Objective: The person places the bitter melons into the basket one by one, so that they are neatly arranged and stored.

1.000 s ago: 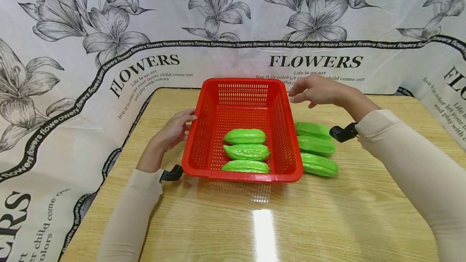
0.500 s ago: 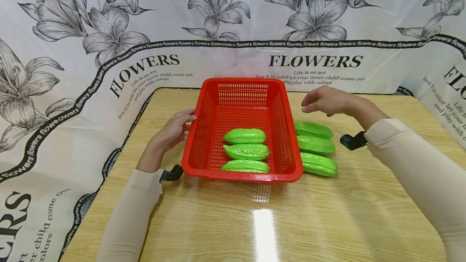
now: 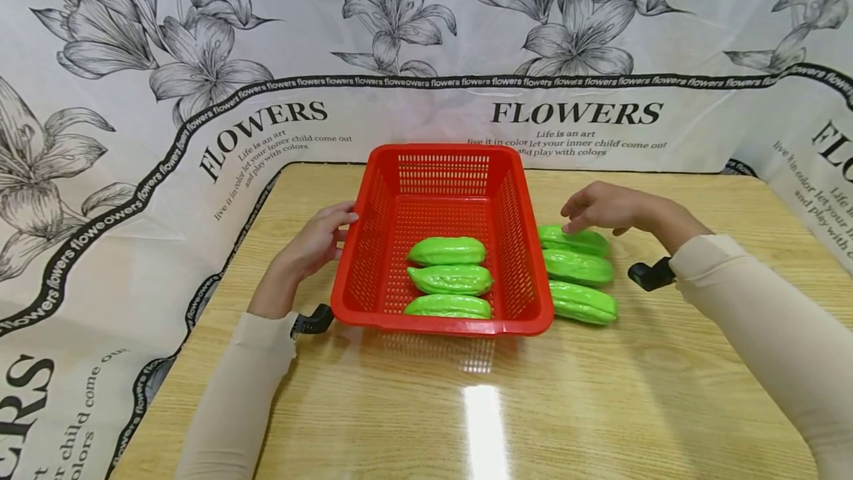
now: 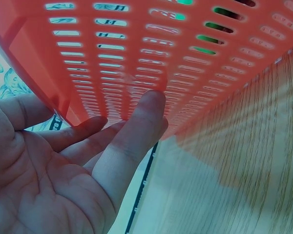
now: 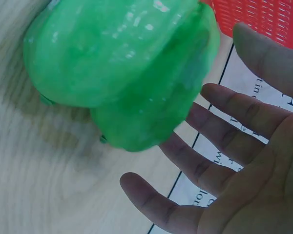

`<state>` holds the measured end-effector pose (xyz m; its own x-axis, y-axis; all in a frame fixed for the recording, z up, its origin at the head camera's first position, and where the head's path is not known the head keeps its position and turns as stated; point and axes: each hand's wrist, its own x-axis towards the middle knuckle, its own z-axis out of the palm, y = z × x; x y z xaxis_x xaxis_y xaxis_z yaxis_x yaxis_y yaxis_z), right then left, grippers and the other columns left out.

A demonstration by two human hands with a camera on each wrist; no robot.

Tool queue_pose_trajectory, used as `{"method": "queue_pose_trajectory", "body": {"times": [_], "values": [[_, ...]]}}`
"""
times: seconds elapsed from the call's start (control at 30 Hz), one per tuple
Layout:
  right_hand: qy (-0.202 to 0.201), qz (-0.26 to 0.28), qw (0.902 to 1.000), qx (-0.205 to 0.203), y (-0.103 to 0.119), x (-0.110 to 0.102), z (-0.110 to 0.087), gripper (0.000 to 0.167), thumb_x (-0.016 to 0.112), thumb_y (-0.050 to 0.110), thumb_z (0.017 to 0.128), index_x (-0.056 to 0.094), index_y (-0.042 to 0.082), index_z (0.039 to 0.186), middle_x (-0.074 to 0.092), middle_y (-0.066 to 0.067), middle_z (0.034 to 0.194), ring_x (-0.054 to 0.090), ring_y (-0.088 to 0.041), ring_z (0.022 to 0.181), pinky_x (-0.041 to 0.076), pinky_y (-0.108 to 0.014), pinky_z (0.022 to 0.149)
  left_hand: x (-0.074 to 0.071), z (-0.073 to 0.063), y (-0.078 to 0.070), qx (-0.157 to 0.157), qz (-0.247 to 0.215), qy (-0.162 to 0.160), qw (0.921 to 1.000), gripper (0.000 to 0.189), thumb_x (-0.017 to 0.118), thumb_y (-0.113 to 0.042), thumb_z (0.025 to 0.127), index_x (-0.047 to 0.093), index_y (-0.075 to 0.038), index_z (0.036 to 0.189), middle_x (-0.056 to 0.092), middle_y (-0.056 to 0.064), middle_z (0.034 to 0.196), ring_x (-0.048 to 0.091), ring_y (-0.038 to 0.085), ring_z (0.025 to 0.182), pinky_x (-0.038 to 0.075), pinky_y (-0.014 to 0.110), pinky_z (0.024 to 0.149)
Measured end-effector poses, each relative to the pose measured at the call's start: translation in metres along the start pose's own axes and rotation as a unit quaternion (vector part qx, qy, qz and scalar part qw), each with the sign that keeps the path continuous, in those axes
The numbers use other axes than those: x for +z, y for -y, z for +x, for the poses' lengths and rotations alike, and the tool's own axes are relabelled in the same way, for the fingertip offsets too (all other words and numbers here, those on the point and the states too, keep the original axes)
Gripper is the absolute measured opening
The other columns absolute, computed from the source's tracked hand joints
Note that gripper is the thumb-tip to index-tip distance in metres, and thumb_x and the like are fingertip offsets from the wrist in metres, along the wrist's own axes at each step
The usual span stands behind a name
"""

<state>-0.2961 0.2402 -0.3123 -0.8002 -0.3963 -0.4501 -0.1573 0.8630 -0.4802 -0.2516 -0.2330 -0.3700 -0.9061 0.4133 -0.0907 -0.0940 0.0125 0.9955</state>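
My left hand (image 3: pixel 320 237) rests against the outer left side of a red plastic basket (image 3: pixel 443 323); in the left wrist view its mostly straight fingers touch the slotted wall (image 4: pixel 158 63). Inside the basket's near half lie three glossy bright green bitter melons (image 3: pixel 450 280) in a row. Three similar bitter melons (image 3: pixel 578 267) are lined up on the table just right of the basket, their left ends hidden by it. Over the farthest of these (image 3: pixel 586 241) hovers my right hand (image 3: pixel 613 207). Seen from the right wrist, its fingers are spread beside the green bitter melon (image 5: pixel 122 73), holding nothing.
The wooden table (image 3: pixel 413 421) carries a bright light reflection near its front. A white cloth with black flower prints and lettering (image 3: pixel 576 113) hangs along the back and both sides. The basket's back wall (image 3: pixel 443 169) stands close to that cloth.
My right hand has moved from beside the basket's far right rim rightward and down toward the farthest bitter melon outside. My left hand, the basket and the bitter melons have stayed put.
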Motion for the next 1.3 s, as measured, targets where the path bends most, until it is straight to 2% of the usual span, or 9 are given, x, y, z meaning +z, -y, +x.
{"method": "queue_pose_trajectory", "body": {"times": [0.13, 0.23, 0.37, 0.43, 0.5, 0.9, 1.1, 1.3], "values": [[0.006, 0.012, 0.9999, 0.004, -0.004, 0.004, 0.001, 0.068, 0.066, 0.039, 0.097, 0.048, -0.008, 0.143, 0.047, -0.032, 0.147, 0.044, -0.054, 0.133, 0.054, -0.066, 0.083, 0.000, 0.000, -0.001, 0.001, 0.002, 0.001, 1.0000, 0.046, 0.036, -0.020, 0.109, 0.040, 0.001, 0.149, 0.053, 0.023, 0.127, 0.070, 0.024, 0.095, 0.063, 0.038, 0.073], [0.009, 0.020, 0.9998, 0.002, -0.006, 0.008, 0.002, 0.067, 0.066, 0.040, 0.098, 0.050, -0.007, 0.142, 0.047, -0.033, 0.147, 0.045, -0.053, 0.132, 0.056, -0.060, 0.079, 0.001, 0.001, -0.002, 0.002, 0.001, 0.003, 1.0000, 0.046, 0.036, -0.020, 0.109, 0.040, 0.001, 0.149, 0.052, 0.024, 0.128, 0.070, 0.024, 0.096, 0.063, 0.038, 0.073], [0.005, 0.031, 0.9995, -0.009, -0.009, 0.014, 0.005, 0.061, 0.068, 0.036, 0.097, 0.054, -0.007, 0.139, 0.051, -0.032, 0.142, 0.056, -0.039, 0.116, 0.056, -0.045, 0.069, 0.002, 0.001, -0.002, 0.003, 0.001, 0.007, 1.0000, 0.046, 0.036, -0.020, 0.108, 0.040, 0.002, 0.149, 0.053, 0.024, 0.126, 0.070, 0.025, 0.096, 0.063, 0.038, 0.073], [0.001, 0.035, 0.9992, -0.017, -0.010, 0.016, 0.006, 0.057, 0.069, 0.033, 0.096, 0.057, -0.007, 0.136, 0.056, -0.030, 0.137, 0.057, -0.030, 0.107, 0.055, -0.040, 0.067, 0.002, 0.002, -0.002, 0.004, 0.001, 0.007, 1.0000, 0.046, 0.036, -0.020, 0.108, 0.040, 0.002, 0.148, 0.053, 0.023, 0.125, 0.070, 0.025, 0.096, 0.063, 0.039, 0.073], [-0.004, 0.035, 0.9991, -0.025, -0.012, 0.018, 0.007, 0.054, 0.070, 0.030, 0.096, 0.058, -0.008, 0.133, 0.060, -0.028, 0.132, 0.058, -0.027, 0.102, 0.054, -0.038, 0.067, 0.003, 0.002, -0.002, 0.004, 0.001, 0.006, 1.0000, 0.046, 0.036, -0.020, 0.108, 0.041, 0.003, 0.148, 0.054, 0.022, 0.124, 0.070, 0.025, 0.095, 0.063, 0.038, 0.073], [-0.020, 0.019, 0.9985, -0.047, -0.015, 0.023, 0.009, 0.052, 0.072, 0.030, 0.094, 0.063, -0.008, 0.128, 0.067, -0.017, 0.120, 0.060, -0.025, 0.105, 0.053, -0.037, 0.085, 0.001, 0.000, -0.003, 0.004, 0.003, 0.003, 1.0000, 0.045, 0.036, -0.019, 0.108, 0.041, 0.003, 0.148, 0.054, 0.022, 0.124, 0.070, 0.024, 0.095, 0.063, 0.039, 0.073], [-0.032, 0.008, 0.9980, -0.054, -0.015, 0.025, 0.009, 0.048, 0.073, 0.030, 0.094, 0.066, -0.006, 0.125, 0.068, -0.015, 0.117, 0.059, -0.026, 0.105, 0.051, -0.037, 0.087, 0.001, -0.001, -0.002, 0.002, 0.004, 0.003, 1.0000, 0.045, 0.035, -0.019, 0.108, 0.040, 0.003, 0.148, 0.052, 0.024, 0.127, 0.070, 0.025, 0.096, 0.063, 0.039, 0.074], [-0.036, 0.003, 0.9969, -0.070, -0.014, 0.026, 0.009, 0.042, 0.071, 0.024, 0.095, 0.066, -0.008, 0.122, 0.069, -0.015, 0.114, 0.061, -0.027, 0.105, 0.050, -0.040, 0.091, 0.001, -0.001, -0.002, 0.000, 0.003, 0.002, 1.0000, 0.046, 0.036, -0.019, 0.108, 0.040, 0.002, 0.149, 0.052, 0.025, 0.128, 0.070, 0.025, 0.097, 0.063, 0.039, 0.074]]}}
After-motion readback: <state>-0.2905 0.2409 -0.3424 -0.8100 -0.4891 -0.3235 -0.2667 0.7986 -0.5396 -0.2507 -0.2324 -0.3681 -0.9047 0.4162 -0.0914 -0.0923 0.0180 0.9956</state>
